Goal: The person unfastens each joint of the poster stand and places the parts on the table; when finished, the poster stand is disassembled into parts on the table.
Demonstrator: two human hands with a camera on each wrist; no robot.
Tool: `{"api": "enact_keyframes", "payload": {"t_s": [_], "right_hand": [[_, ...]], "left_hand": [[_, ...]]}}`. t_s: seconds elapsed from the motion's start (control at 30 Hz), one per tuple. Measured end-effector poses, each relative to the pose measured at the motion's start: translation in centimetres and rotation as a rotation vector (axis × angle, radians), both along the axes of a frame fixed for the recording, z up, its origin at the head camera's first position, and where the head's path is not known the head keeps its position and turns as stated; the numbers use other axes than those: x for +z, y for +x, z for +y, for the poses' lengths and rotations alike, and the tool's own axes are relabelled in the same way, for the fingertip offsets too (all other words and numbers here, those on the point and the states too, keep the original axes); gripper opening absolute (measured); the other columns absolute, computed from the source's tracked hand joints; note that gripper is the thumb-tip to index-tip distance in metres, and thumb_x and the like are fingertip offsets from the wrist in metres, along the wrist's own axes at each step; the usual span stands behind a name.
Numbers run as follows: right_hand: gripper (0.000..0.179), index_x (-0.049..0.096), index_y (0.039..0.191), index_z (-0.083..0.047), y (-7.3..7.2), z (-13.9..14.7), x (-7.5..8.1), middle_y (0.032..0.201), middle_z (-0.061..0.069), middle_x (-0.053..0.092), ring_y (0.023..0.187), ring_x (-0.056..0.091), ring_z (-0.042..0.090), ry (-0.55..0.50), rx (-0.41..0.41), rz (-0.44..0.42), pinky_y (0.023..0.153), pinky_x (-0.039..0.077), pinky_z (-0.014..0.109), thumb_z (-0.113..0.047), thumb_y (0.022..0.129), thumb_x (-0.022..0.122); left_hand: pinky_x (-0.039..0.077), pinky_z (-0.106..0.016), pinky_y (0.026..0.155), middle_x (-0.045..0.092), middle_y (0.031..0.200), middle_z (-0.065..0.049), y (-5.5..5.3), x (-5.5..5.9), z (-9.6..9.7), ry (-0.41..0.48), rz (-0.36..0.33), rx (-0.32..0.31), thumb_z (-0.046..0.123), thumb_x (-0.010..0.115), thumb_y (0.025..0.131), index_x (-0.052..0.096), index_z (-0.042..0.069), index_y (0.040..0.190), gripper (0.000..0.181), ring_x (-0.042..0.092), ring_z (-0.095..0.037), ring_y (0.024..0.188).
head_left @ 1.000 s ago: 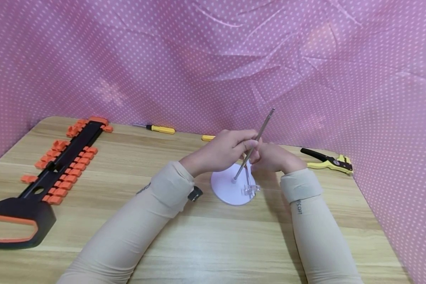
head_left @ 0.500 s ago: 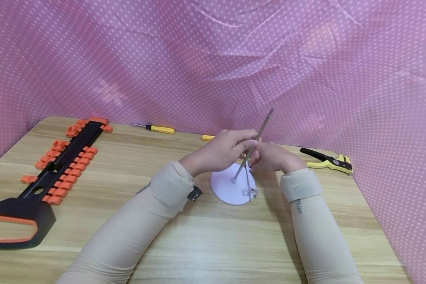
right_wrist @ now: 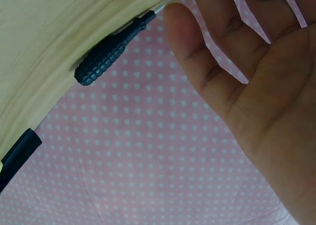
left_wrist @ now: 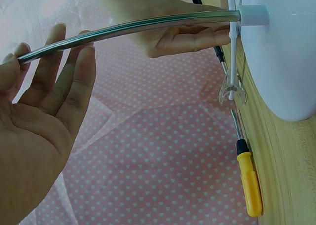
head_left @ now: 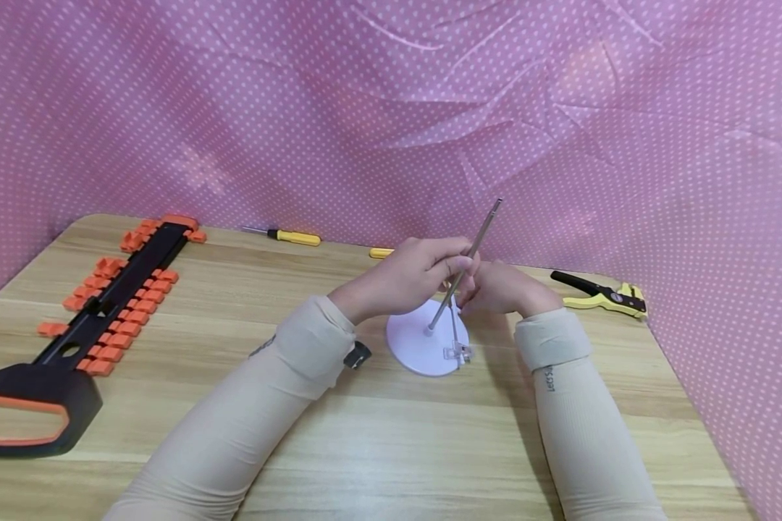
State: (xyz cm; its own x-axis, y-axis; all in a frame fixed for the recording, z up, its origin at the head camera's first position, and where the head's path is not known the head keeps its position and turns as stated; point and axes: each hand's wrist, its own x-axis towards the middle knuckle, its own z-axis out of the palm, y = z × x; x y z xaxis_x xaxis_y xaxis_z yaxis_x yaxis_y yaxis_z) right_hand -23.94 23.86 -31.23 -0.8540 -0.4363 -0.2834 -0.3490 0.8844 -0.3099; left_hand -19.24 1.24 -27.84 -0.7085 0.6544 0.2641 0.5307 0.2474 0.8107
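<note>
A white round base (head_left: 407,347) carries a slim metal rod (head_left: 485,233) that leans right in the head view. My left hand (head_left: 417,275) pinches this rod between thumb and fingers; the left wrist view shows the grip near the rod's free end. Beside the base hangs a thin white rod (left_wrist: 232,62) with a clear plastic clip (head_left: 459,352) at its lower end. My right hand (head_left: 505,286) has its fingertips at the white rod and appears to pinch it. In the right wrist view the fingertips of that hand run out of frame.
A black rack with orange clips (head_left: 124,325) lies at left. Yellow-handled screwdriver (head_left: 297,237) and another yellow handle (head_left: 381,253) lie along the back edge. Yellow-and-black wire strippers (head_left: 615,298) sit at right. A dark-handled screwdriver (right_wrist: 106,54) shows in the right wrist view.
The clear clip and its white rod have turned and shifted slightly from one second ago. Both hands and the metal rod have stayed nearly still.
</note>
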Motion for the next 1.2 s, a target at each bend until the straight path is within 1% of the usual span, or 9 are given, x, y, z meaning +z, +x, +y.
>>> {"api": "enact_keyframes", "payload": {"t_s": [0.13, 0.23, 0.37, 0.5, 0.63, 0.7, 0.93, 1.07, 1.2], "right_hand": [[0.013, 0.077, 0.106, -0.018, 0.0, 0.1, 0.4, 0.104, 0.001, 0.077, 0.103, 0.069, 0.027, -0.011, 0.001, 0.070, 0.103, 0.052, 0.054, -0.028, 0.097, 0.077], [0.019, 0.077, 0.108, -0.016, 0.1, 0.0, 0.8, 0.094, 0.002, 0.077, 0.089, 0.069, 0.024, -0.047, -0.008, 0.140, 0.091, 0.057, 0.048, -0.032, 0.101, 0.070], [0.014, 0.074, 0.093, -0.010, 0.4, -0.2, 1.6, 0.074, 0.003, 0.067, 0.069, 0.057, 0.021, -0.106, -0.044, 0.224, 0.068, 0.051, 0.036, -0.020, 0.098, 0.065], [0.016, 0.077, 0.100, -0.004, 0.8, -0.2, 2.5, 0.086, 0.012, 0.076, 0.077, 0.067, 0.026, -0.223, -0.068, 0.283, 0.073, 0.056, 0.040, -0.012, 0.098, 0.063], [0.025, 0.077, 0.120, -0.004, 1.2, -0.3, 3.3, 0.119, 0.016, 0.078, 0.111, 0.074, 0.035, -0.390, -0.088, 0.264, 0.097, 0.060, 0.053, -0.019, 0.103, 0.068], [0.027, 0.076, 0.125, -0.006, 1.4, -0.4, 3.6, 0.125, 0.015, 0.077, 0.119, 0.073, 0.035, -0.460, -0.089, 0.256, 0.101, 0.059, 0.053, -0.021, 0.104, 0.067], [0.023, 0.076, 0.121, -0.003, 2.4, -1.0, 4.6, 0.115, 0.008, 0.078, 0.103, 0.073, 0.018, -0.683, -0.117, 0.245, 0.086, 0.060, 0.027, -0.019, 0.106, 0.068], [0.027, 0.074, 0.120, -0.002, 3.0, -1.3, 5.2, 0.099, 0.001, 0.079, 0.088, 0.074, 0.017, -0.828, -0.129, 0.211, 0.081, 0.062, 0.027, -0.024, 0.107, 0.067], [0.025, 0.075, 0.117, -0.003, 3.6, -1.4, 5.6, 0.097, -0.001, 0.078, 0.085, 0.071, 0.017, -0.973, -0.113, 0.183, 0.079, 0.062, 0.028, -0.023, 0.109, 0.062]], "left_hand": [[0.063, -0.033, 0.094, 0.079, 0.106, -0.001, 0.0, 0.0, 0.0, -0.008, 0.004, 0.010, 0.024, 0.047, 0.115, 0.068, 0.014, 0.115, 0.023, 0.075, -0.015, 0.104], [0.063, -0.035, 0.093, 0.079, 0.107, 0.000, 0.0, 0.0, 0.0, -0.012, 0.008, 0.015, 0.024, 0.047, 0.115, 0.068, 0.014, 0.115, 0.022, 0.075, -0.013, 0.103], [0.063, -0.036, 0.092, 0.078, 0.103, 0.000, 0.0, -0.1, 0.0, -0.004, 0.007, 0.015, 0.025, 0.048, 0.115, 0.067, 0.012, 0.114, 0.023, 0.076, -0.020, 0.104], [0.064, -0.034, 0.089, 0.077, 0.101, 0.000, 0.0, -0.1, 0.1, 0.005, -0.004, 0.023, 0.026, 0.050, 0.114, 0.068, 0.012, 0.114, 0.023, 0.076, -0.021, 0.101], [0.063, -0.029, 0.087, 0.078, 0.104, -0.004, 0.0, -0.1, 0.1, 0.013, -0.023, 0.023, 0.025, 0.050, 0.114, 0.068, 0.013, 0.111, 0.022, 0.075, -0.016, 0.099], [0.063, -0.028, 0.086, 0.079, 0.105, -0.005, 0.1, 0.0, 0.1, 0.015, -0.034, 0.022, 0.024, 0.050, 0.114, 0.068, 0.013, 0.112, 0.021, 0.075, -0.015, 0.098], [0.064, -0.028, 0.085, 0.079, 0.103, -0.003, 0.0, 0.0, 0.1, 0.013, -0.035, 0.012, 0.022, 0.048, 0.115, 0.069, 0.012, 0.115, 0.023, 0.076, -0.019, 0.100], [0.063, -0.026, 0.084, 0.078, 0.103, -0.004, 0.0, -0.1, 0.1, 0.013, -0.028, 0.012, 0.023, 0.048, 0.115, 0.067, 0.012, 0.110, 0.023, 0.075, -0.016, 0.098], [0.063, -0.026, 0.084, 0.077, 0.100, -0.002, 0.0, -0.1, 0.1, 0.014, -0.030, 0.011, 0.024, 0.048, 0.114, 0.066, 0.012, 0.106, 0.022, 0.076, -0.018, 0.098]]}}
